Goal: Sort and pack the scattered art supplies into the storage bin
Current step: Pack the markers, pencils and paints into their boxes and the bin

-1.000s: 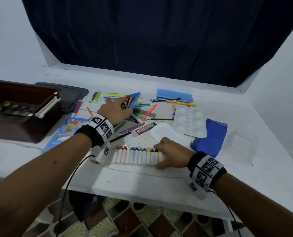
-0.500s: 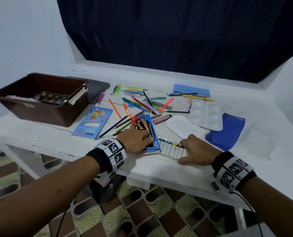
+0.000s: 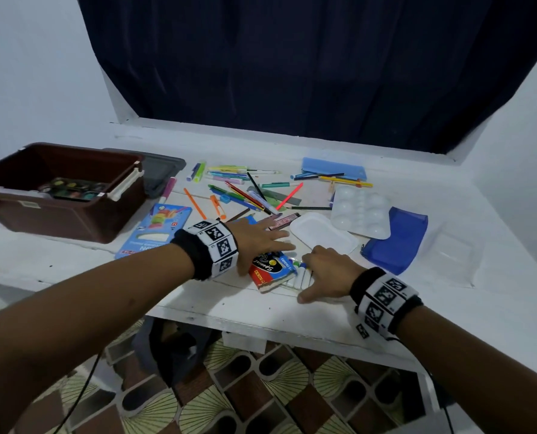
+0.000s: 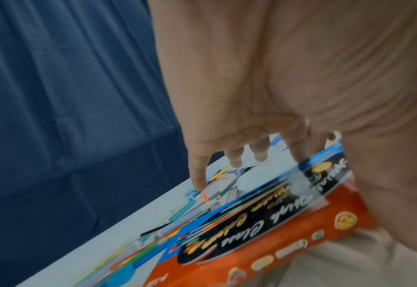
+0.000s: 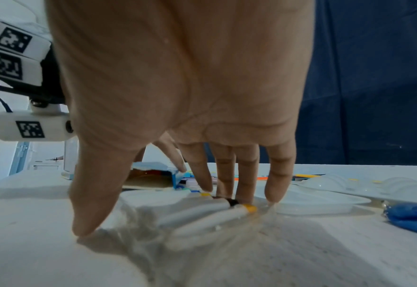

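A row of white crayons [image 3: 301, 278] in a clear tray lies near the table's front edge. My right hand [image 3: 315, 274] holds it end to end: fingertips [image 5: 243, 196] on the coloured tips, thumb at the near edge. A red, blue and black crayon box [image 3: 271, 267] covers the row's left part. My left hand [image 3: 270, 242] rests on that box with straight, spread fingers [image 4: 235, 158]; the box [image 4: 264, 229] lies under the palm. The brown storage bin [image 3: 20, 208] stands at the left with a paint palette [image 3: 73, 187] inside.
Loose pens, pencils and markers [image 3: 245, 192] lie scattered mid-table. A white lid [image 3: 323, 234], a clear mixing palette [image 3: 361, 211] and a blue pouch [image 3: 398, 239] lie to the right. A blue booklet [image 3: 154, 230] lies beside the bin, a grey lid [image 3: 160, 169] behind it.
My left hand brought the crayon box from the pile to the front edge and over the left part of the crayon row, then straightened its fingers. My right hand stayed on the crayons.
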